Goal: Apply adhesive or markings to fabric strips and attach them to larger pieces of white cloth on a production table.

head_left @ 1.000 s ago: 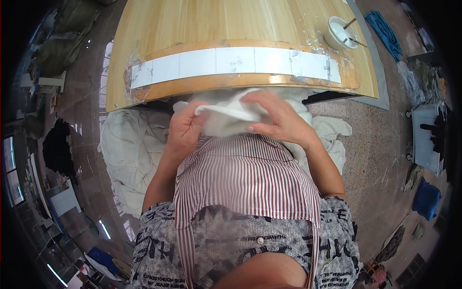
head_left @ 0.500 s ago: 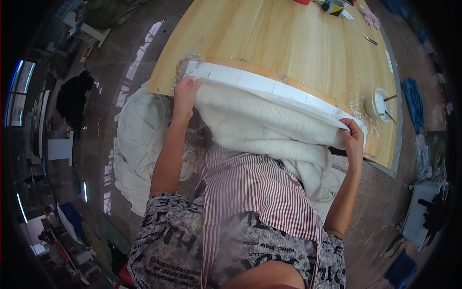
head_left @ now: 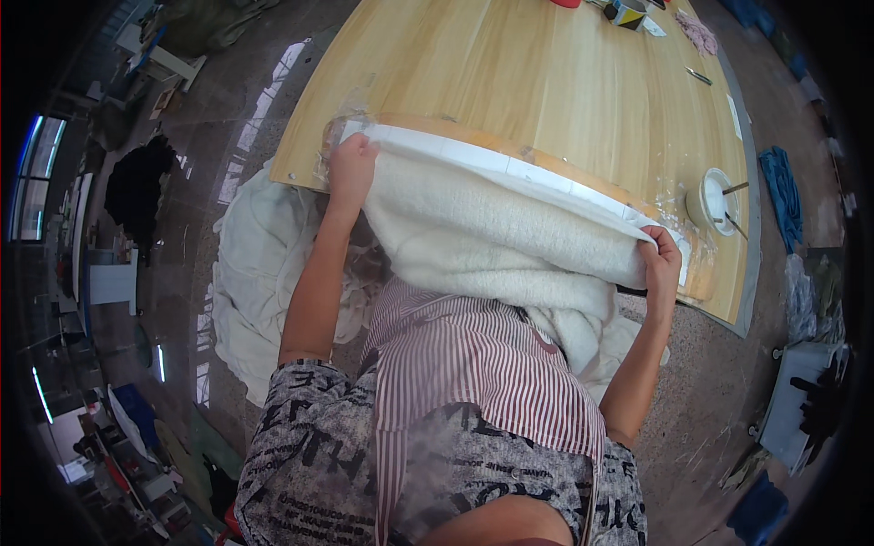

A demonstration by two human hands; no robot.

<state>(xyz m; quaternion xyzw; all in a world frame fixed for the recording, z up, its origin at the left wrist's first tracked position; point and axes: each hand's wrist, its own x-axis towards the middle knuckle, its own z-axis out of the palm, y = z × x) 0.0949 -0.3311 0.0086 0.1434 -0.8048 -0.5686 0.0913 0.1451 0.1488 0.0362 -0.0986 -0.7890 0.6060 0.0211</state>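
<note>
Between my hands a cream fleece fabric (head_left: pixel 492 218) is stretched, its far edge lying along a white strip (head_left: pixel 473 156) on the near side of the wooden table. My left hand (head_left: pixel 351 171) is closed on the fabric's left corner, by the strip's left end. At the right corner, my right hand (head_left: pixel 661 255) pinches the fabric between thumb and fingers. The rest of the fleece hangs in folds over the table's near edge, against my striped apron (head_left: pixel 482 355).
Brown tape borders the white strip on the wooden table (head_left: pixel 510 73). A white tub (head_left: pixel 713 202) with sticks stands at the right; beyond it lies a small dark tool (head_left: pixel 699 76). A pale fabric heap (head_left: pixel 259 273) lies on the floor at left. Boxes and a pink cloth (head_left: pixel 696 33) sit farther back.
Both hands have shifted slightly, the left one farther up over the strip's left end. The fabric edge now covers more of the white strip. Both hands still hold the corners.
</note>
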